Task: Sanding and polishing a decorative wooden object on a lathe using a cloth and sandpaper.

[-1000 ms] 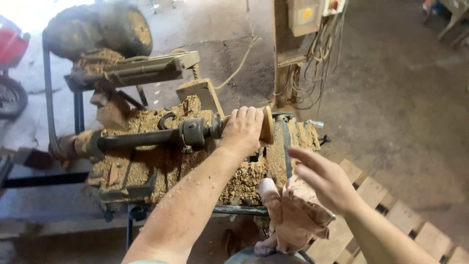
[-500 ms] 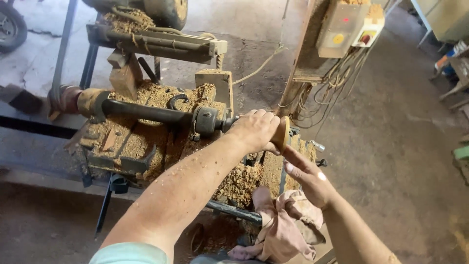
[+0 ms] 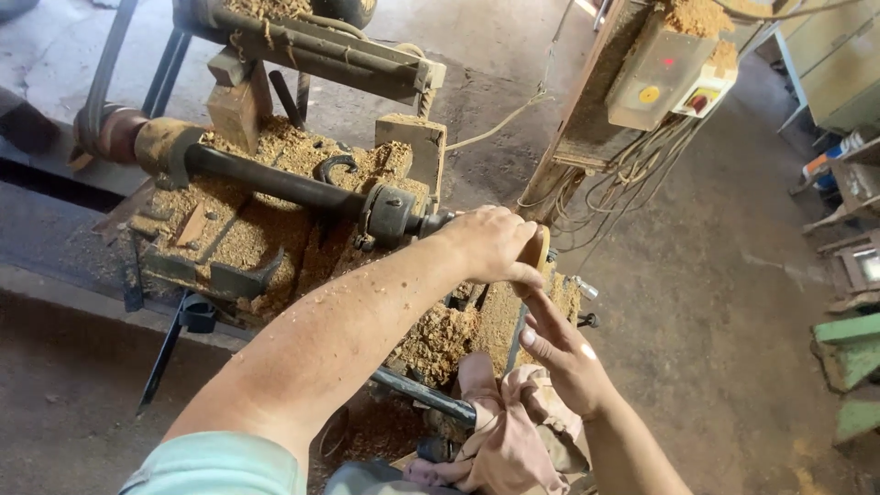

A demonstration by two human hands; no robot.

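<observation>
A wood lathe [image 3: 275, 183] buried in sawdust fills the middle of the view. My left hand [image 3: 490, 243] reaches across it and grips a round pale wooden piece [image 3: 539, 249] at the end of the dark spindle [image 3: 394, 213]. My right hand [image 3: 559, 353] comes up from below with its fingers spread, the fingertips touching the lower edge of that wooden piece. Wood chips stick to my left forearm.
A crumpled beige cloth [image 3: 500, 431] lies below my right hand. A switch box [image 3: 665, 69] with coloured buttons and loose wires hangs on a wooden post at the upper right. Green metal furniture [image 3: 848, 353] stands at the right edge. The concrete floor lies all around.
The view has swung left and closer. My right hand has risen from beside the cloth to touch the wooden piece. My left hand has kept its grip.
</observation>
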